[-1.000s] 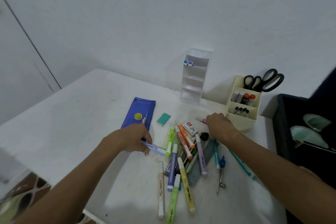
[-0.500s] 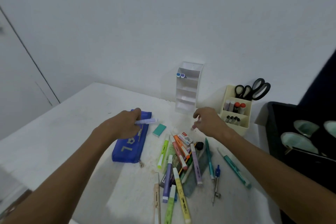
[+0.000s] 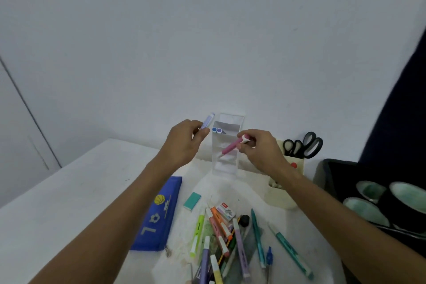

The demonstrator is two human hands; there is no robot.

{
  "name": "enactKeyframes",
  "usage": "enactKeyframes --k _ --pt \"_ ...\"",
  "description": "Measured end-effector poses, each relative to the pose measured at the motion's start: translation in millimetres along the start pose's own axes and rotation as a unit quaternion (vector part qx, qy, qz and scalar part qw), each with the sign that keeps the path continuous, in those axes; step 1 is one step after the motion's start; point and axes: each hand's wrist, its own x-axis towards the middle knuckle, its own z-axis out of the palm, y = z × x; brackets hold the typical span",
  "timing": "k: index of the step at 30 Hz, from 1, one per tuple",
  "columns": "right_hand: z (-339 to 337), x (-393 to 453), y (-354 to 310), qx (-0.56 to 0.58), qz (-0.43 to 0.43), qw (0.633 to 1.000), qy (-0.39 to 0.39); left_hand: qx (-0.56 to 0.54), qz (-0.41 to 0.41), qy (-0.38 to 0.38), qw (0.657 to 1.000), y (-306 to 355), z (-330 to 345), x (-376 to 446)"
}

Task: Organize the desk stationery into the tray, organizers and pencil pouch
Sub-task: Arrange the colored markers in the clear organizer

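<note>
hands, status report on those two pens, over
Left hand grips lilac pen. Right hand pinches pink pen. Both at white organizer. Nothing blocking.

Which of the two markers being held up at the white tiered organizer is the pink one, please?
The pink marker is the one pinched in the right hand, angled across the organizer; the left hand holds a lilac marker.
</note>
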Motion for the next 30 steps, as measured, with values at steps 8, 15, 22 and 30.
enactKeyframes --k 8,15,22,30 --pt "-14.7 16.2 -21.2 0.060 -0.074 0.992 0.079 -0.097 0.018 0.065 0.993 24.0 -15.7 35.7" --pt "5.8 30.8 -14.3 0.039 -0.106 0.986 0.126 -0.009 0.086 0.036 0.996 25.3 -2.1 51.9" --pt "27.0 39.7 10.5 0.010 -0.113 0.986 0.123 0.013 0.081 -0.038 0.996 7.8 17.8 54.5" --pt "42.7 49.1 26.5 -0.013 -0.092 0.991 0.096 0.107 0.079 -0.099 0.986 5.7 30.3 68.1"
